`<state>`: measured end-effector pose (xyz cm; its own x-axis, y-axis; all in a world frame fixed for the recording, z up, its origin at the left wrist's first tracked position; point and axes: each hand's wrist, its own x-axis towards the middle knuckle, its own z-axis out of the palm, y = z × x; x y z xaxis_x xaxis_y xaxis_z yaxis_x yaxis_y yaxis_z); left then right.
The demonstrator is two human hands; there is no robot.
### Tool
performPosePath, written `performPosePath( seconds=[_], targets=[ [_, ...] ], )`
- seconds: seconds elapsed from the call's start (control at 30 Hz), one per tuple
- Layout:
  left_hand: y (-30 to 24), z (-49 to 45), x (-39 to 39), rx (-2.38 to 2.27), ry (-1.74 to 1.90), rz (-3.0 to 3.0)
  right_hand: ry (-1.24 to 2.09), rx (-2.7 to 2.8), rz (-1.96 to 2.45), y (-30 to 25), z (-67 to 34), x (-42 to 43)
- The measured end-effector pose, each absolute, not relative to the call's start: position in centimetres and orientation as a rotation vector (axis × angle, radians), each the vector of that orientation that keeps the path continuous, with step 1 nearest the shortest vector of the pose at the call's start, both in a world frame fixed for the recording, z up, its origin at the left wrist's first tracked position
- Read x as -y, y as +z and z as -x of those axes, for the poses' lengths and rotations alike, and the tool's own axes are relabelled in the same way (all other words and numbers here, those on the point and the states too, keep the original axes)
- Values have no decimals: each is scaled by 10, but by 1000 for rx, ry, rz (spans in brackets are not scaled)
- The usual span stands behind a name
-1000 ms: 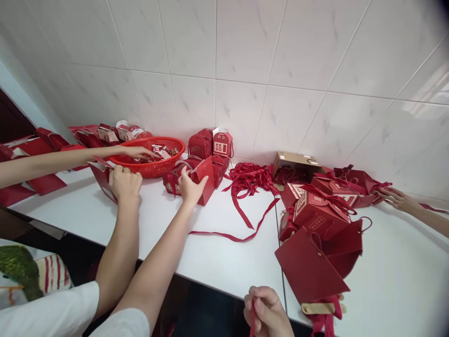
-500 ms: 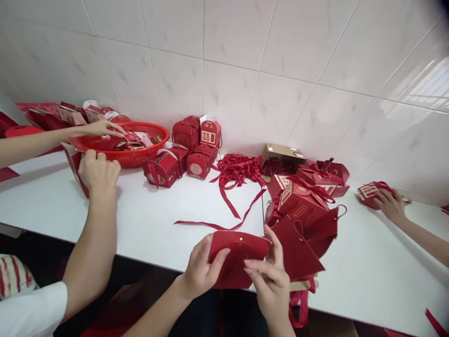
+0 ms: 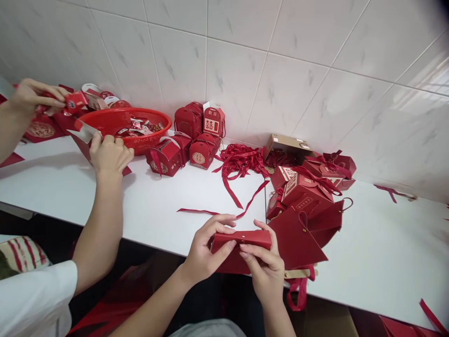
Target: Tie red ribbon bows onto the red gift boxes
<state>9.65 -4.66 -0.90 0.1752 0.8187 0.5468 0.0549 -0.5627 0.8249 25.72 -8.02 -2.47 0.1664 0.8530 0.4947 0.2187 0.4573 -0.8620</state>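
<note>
At near edge of white table (image 3: 150, 201), left hand (image 3: 205, 248), half-closed, gripping folded red card (image 3: 256, 238) between thumb and fingers; right hand (image 3: 267, 271), partly curled, holding card's other end. Open red box (image 3: 294, 238) lying just right, tangled ribbons (image 3: 242, 161) lying beyond.

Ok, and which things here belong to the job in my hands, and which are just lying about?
In the job:
- red folded card, held by your left hand and right hand
- probably the ribbon pile, untouched

Just lying about, it seems:
- brown carton
- closed red boxes beside the basket
</note>
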Motion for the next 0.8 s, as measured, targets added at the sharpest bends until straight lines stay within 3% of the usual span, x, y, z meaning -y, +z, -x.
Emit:
performPosePath(
  seconds=[0.8],
  targets=[
    [-23, -105, 54, -830, 1424, -1599, 370, 1576, 1072, -12, -263, 84]
  ],
)
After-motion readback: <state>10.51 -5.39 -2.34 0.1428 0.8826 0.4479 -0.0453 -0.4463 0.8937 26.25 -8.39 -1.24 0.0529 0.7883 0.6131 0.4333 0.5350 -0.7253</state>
